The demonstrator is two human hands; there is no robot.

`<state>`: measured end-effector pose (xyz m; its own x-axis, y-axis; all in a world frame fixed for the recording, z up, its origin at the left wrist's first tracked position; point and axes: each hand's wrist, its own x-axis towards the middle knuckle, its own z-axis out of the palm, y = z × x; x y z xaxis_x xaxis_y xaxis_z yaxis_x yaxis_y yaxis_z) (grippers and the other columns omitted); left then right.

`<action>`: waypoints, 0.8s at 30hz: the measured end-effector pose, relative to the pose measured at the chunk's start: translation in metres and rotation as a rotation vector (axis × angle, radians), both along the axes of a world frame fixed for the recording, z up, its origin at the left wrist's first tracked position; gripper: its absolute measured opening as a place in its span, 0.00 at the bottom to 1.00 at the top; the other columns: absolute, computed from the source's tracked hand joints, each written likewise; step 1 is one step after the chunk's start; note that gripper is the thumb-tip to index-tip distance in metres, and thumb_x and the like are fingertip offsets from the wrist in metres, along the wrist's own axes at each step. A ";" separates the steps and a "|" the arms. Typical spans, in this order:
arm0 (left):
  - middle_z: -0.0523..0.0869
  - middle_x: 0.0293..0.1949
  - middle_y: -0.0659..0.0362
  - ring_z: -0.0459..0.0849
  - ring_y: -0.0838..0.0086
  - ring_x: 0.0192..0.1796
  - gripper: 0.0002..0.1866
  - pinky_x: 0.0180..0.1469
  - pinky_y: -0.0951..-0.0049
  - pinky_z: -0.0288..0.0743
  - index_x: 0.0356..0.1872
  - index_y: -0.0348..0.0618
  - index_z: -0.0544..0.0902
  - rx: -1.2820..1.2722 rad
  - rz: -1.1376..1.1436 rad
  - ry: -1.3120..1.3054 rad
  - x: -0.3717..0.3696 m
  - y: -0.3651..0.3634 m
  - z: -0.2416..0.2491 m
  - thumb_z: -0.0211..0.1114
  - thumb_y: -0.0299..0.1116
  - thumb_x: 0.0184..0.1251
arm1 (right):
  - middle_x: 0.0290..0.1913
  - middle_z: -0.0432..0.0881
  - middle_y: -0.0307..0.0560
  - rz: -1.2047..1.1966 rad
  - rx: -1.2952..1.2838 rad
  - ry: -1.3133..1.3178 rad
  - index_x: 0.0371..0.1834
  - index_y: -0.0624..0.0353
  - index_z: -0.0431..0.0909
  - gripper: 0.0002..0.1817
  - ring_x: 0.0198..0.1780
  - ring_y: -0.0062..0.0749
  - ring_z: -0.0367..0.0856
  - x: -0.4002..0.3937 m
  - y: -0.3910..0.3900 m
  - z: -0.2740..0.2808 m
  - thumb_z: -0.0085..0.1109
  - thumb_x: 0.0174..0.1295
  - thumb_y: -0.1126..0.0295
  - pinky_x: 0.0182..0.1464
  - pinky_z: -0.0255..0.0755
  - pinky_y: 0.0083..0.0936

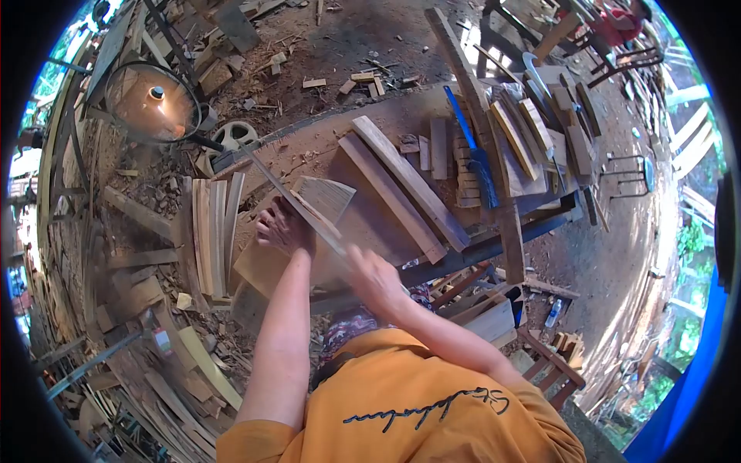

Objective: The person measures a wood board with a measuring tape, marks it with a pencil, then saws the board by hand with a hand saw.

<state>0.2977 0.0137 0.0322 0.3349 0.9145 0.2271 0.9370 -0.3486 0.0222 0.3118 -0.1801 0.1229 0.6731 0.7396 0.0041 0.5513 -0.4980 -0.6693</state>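
Observation:
My right hand [374, 278] is closed around the near end of a handsaw [312, 218]; motion blurs that end and hides the handle. The long, tapering blade slants away to the upper left, across a pale wooden block [330, 196] with visible grain. My left hand [284, 228] grips the block just left of the blade, its fingers curled. Beneath lies a flat board [262, 266] on the workbench [309, 139]. Where the saw's teeth meet the wood cannot be made out.
Two long wooden bars [405, 181] lie right of the saw. Beyond them are a blue-handled brush [480, 174] and stacked wood pieces [532, 127]. Upright slats [212, 235] stand at the left, near a round fan-like guard with a lit bulb [157, 94]. Scraps litter the ground. Another person [617, 27] sits far right.

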 end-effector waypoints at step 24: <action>0.79 0.43 0.55 0.71 0.59 0.54 0.15 0.59 0.50 0.58 0.41 0.53 0.80 0.001 0.009 -0.122 0.002 -0.002 0.005 0.50 0.49 0.71 | 0.30 0.79 0.59 0.018 -0.114 0.049 0.47 0.60 0.66 0.14 0.30 0.55 0.82 -0.002 -0.017 0.040 0.56 0.60 0.74 0.31 0.78 0.45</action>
